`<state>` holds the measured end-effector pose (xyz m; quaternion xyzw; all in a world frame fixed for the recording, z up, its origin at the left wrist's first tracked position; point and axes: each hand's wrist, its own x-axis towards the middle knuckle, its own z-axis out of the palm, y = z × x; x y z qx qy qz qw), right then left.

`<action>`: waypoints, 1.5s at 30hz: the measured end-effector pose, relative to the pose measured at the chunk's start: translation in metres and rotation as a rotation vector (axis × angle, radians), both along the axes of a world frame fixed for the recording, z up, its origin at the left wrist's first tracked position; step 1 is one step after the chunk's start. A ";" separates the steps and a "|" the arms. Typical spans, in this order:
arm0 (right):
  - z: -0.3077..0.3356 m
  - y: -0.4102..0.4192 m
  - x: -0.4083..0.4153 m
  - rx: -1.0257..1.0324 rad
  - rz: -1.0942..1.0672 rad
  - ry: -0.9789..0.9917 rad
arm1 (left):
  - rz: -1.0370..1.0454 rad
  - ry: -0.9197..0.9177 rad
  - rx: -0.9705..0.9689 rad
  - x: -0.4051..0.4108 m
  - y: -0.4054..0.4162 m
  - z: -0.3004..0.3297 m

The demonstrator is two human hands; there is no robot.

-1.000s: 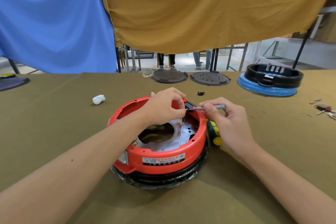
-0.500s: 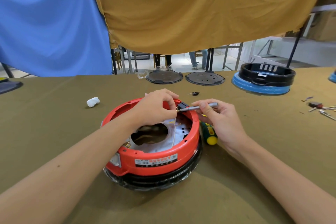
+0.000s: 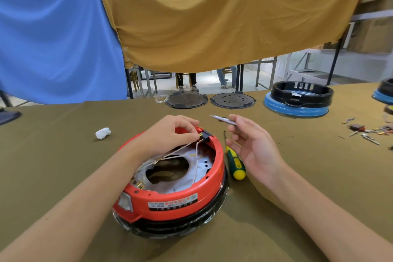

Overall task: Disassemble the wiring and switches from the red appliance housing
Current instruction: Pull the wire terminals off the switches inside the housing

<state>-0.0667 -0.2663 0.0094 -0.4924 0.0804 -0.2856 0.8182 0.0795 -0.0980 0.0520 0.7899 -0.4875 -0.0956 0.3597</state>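
The red appliance housing lies upside down on the olive table, its metal plate and pale wires exposed. A black switch sits in the far rim. My left hand rests over the rim and pinches a wire terminal right at the switch. My right hand hovers to the right of the housing, palm turned up, holding a thin grey metal tool between thumb and fingers, its tip pointing left and clear of the switch.
A green-and-yellow screwdriver lies beside the housing's right side. A white wad sits to the left. Two dark round plates and a black-and-blue housing stand at the far edge. Small loose parts lie at right.
My right hand has lifted the grey tool away from the switch and turned palm up. My left hand stays at the switch, with wires now pulled taut from it.
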 end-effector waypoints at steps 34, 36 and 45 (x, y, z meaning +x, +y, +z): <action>-0.002 0.009 -0.005 -0.486 -0.192 -0.012 | -0.011 -0.095 -0.089 -0.050 -0.022 0.028; -0.002 -0.001 -0.002 -0.322 -0.260 0.037 | 0.020 -0.096 -0.029 -0.044 -0.019 0.029; -0.012 -0.065 -0.003 -0.539 -0.544 0.625 | 0.323 -0.229 0.419 0.024 0.050 0.010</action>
